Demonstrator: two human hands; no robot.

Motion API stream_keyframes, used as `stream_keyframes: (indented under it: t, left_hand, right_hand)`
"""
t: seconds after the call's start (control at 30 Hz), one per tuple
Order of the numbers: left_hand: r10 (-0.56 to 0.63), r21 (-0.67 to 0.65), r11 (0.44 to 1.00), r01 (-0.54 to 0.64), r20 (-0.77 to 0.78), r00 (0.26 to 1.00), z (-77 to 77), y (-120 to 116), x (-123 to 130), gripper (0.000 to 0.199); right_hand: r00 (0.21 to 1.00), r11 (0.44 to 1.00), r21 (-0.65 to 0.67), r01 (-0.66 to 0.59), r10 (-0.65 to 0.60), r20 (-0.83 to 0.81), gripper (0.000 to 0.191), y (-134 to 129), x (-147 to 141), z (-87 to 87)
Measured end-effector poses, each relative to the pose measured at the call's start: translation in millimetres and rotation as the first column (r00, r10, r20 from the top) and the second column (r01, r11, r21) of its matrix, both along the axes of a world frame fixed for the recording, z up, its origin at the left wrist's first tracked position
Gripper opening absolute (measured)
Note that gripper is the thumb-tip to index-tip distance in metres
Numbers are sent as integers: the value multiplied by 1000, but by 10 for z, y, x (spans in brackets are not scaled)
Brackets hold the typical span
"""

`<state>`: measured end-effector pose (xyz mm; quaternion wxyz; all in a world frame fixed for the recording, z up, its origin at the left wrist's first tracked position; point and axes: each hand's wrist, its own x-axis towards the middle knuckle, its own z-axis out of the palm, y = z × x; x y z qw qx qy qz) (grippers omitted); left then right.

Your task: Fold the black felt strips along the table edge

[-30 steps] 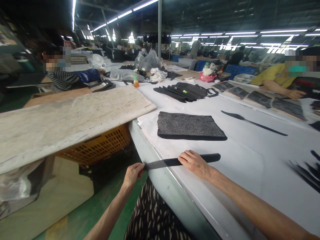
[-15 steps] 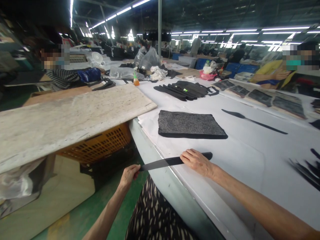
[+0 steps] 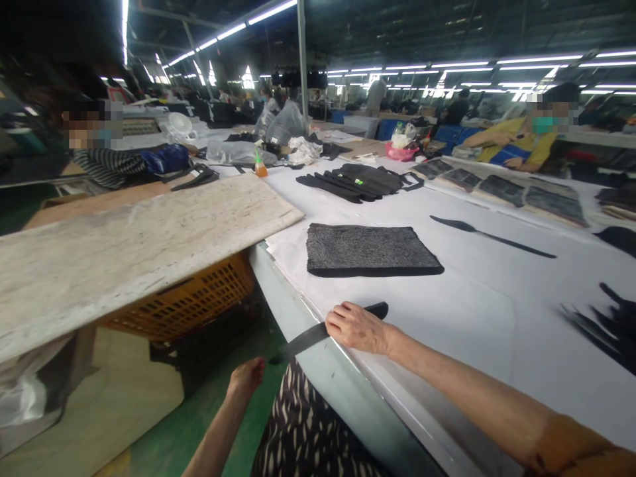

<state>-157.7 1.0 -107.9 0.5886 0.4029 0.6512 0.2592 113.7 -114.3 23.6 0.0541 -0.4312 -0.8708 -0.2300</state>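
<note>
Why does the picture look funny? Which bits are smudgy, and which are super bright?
In the head view, the black strip's end looks smeared beside the left hand; in the head view, too, the dark pieces at the right edge blur, and the ceiling lights glare white.

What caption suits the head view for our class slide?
Right hand on a black strip over the table edge, left hand nearby.

Strip under the right hand at the edge of the counter, fabric panel just beyond that hand, crate left!
</note>
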Motion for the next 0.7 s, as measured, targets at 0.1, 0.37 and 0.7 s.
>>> stream_keyframes:
  t: [0.1, 0.37, 0.7]
  left_hand:
    - [-1, 180, 984, -1, 16, 1000, 327, -31, 140, 25]
    - [-726, 370, 619, 693, -66, 685, 1194, -274, 880, 33]
    - [-664, 228, 741, 632, 105, 741, 1062, -219, 878, 30]
  right_hand:
    - [1000, 1000, -19, 0, 0, 7, 23, -9, 7, 3]
    - [1000, 1000, -22, 16, -16, -3, 19, -11, -28, 28]
    - [989, 993, -4, 119, -119, -86, 23, -295, 417, 20]
